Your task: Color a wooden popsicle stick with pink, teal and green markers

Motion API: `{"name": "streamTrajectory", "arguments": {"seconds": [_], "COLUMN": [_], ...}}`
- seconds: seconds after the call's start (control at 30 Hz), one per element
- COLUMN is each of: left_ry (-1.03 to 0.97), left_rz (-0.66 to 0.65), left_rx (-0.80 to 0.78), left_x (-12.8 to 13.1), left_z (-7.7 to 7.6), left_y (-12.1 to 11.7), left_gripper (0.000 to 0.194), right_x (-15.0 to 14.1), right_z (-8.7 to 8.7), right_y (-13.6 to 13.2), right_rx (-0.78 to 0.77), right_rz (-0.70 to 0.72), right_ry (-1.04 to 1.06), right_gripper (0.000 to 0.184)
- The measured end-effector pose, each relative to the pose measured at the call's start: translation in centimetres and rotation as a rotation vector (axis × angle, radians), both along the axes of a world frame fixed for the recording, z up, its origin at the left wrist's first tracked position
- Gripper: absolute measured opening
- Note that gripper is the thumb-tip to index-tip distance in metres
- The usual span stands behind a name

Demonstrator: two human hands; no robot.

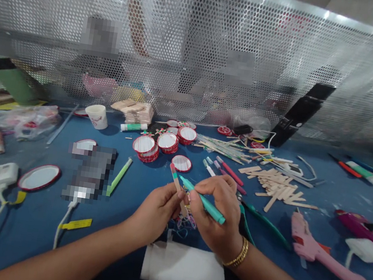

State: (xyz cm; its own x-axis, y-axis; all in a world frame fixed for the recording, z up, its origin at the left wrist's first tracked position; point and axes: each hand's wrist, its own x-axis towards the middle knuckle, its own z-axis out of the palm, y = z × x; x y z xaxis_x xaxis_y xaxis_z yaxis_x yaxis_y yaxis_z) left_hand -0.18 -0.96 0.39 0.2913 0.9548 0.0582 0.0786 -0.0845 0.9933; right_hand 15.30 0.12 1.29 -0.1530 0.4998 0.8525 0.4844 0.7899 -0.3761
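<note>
My left hand pinches a wooden craft stick upright; its top end is coloured red and green. In my right hand is a teal marker pen, its tip pointing up and left close beside the stick. A gold bracelet is on the right wrist. Below the hands lie small coloured rubber bands and folded white paper. Just beyond the stick sits a red-rimmed white lid.
Loose craft sticks and a pink glue gun lie right. Several red-rimmed lids are stacked ahead, near a white cup. A phone and green marker lie left. A perforated metal screen stands behind.
</note>
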Motion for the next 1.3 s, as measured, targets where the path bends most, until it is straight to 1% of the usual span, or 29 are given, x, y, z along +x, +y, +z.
{"name": "streamTrajectory", "arguments": {"seconds": [0.23,0.73,1.0,1.13,1.3], "left_ry": [-0.020,-0.036,0.011,0.008,-0.023], "left_rz": [-0.006,-0.003,0.019,0.019,0.013], "left_rx": [-0.011,-0.033,0.023,0.022,-0.024], "left_x": [-0.06,-0.09,-0.07,-0.03,-0.01], "left_z": [0.03,-0.19,0.46,0.54,0.09], "left_y": [-0.25,-0.21,-0.04,-0.11,-0.23], "left_gripper": [0.036,0.038,0.035,0.037,0.038], "right_x": [-0.21,-0.22,-0.03,-0.06,-0.27], "right_z": [0.14,0.17,-0.03,-0.02,0.05], "right_y": [-0.42,-0.42,-0.04,-0.19,-0.44], "right_rx": [0.003,-0.012,-0.017,-0.013,-0.012], "right_rz": [0.055,0.044,-0.020,-0.008,0.024], "right_ry": [-0.009,-0.039,-0.012,-0.004,-0.013], "right_gripper": [0.014,0.013,0.012,0.012,0.012]}}
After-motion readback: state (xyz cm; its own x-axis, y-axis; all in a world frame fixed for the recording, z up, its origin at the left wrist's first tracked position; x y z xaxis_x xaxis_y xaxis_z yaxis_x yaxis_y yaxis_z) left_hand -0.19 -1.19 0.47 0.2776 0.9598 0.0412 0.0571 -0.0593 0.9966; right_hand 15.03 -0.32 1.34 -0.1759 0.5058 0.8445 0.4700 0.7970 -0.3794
